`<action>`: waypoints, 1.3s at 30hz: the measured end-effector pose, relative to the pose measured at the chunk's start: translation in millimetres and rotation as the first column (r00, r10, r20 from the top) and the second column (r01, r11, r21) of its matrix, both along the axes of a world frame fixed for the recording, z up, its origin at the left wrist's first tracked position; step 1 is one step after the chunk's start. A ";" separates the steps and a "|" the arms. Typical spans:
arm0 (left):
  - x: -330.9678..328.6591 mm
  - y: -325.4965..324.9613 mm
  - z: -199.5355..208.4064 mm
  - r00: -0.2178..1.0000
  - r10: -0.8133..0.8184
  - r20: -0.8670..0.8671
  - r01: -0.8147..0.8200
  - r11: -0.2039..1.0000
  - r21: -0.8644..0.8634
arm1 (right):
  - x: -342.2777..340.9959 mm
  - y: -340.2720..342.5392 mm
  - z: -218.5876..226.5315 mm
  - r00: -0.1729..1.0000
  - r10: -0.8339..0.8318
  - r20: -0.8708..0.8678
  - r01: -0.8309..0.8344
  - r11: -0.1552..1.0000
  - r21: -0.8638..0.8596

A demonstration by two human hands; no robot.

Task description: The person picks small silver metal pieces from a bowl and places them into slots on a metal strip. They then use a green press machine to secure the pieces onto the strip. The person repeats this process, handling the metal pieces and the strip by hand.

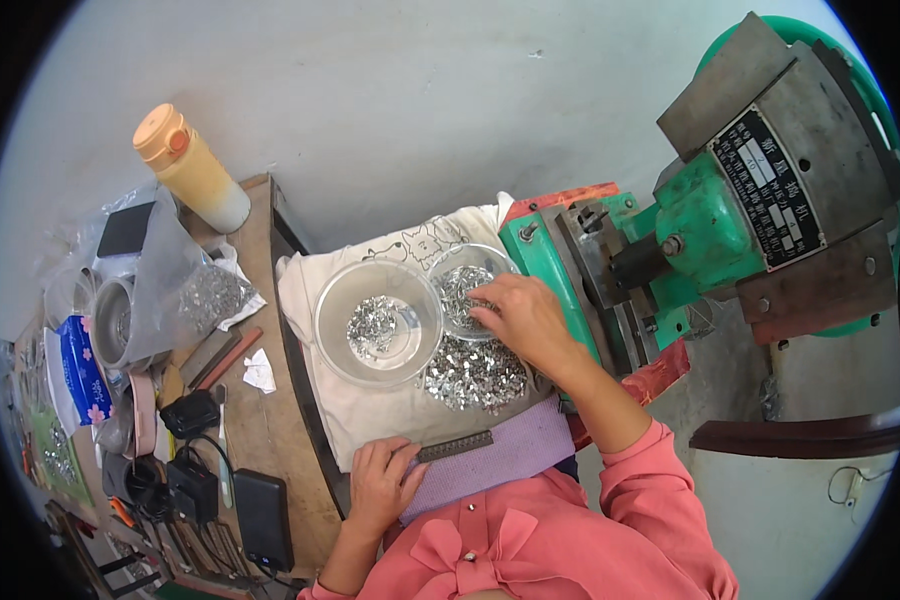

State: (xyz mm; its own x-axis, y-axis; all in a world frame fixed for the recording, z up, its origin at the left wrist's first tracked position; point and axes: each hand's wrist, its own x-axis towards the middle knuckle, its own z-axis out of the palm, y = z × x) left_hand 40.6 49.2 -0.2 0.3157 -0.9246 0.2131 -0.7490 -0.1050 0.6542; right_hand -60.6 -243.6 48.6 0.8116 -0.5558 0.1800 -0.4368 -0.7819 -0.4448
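Note:
My left hand [378, 484] rests at the front edge of the work surface, its fingers closed on the left end of a dark, narrow strip with a row of notches [456, 446]. That strip lies along the edge of a purple cloth [495, 462]. Over the smaller clear tub [440, 262], my right hand [526, 316] dips bent fingers among small shiny metal pieces [460, 288]. What its fingertips pinch is hidden. Left of it stands a larger clear tub [327, 345] with more silvery bits at the bottom. A loose heap of flat metal pieces [476, 377] lies in front of both tubs.
A green press machine [705, 225] stands close on the right. On the left, a wooden table [305, 470] carries a yellow bottle [192, 170], a plastic bag [175, 275], a black power bank [263, 520], cables and tools. A cream printed cloth [310, 290] lies under the tubs.

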 end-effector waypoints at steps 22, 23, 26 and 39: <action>-2.9 -7.4 7.1 0.996 0.020 0.086 -0.022 1.000 0.012 | 40.5 -4.9 -30.9 0.989 0.074 -0.124 -0.083 0.994 -0.065; -2.7 -8.1 10.5 0.998 0.019 0.058 -0.019 1.000 0.005 | 39.6 -7.1 -34.7 0.989 0.074 -0.130 -0.083 0.994 -0.065; -2.6 -8.2 23.6 0.999 0.036 0.012 -0.035 0.999 -0.019 | 37.5 -11.7 -39.6 0.989 0.096 -0.112 -0.100 0.995 -0.030; -11.5 -101.4 80.5 0.993 -0.102 -0.052 0.078 0.936 -0.342 | -3.9 -10.6 1.6 0.950 -0.292 0.110 0.088 0.590 0.802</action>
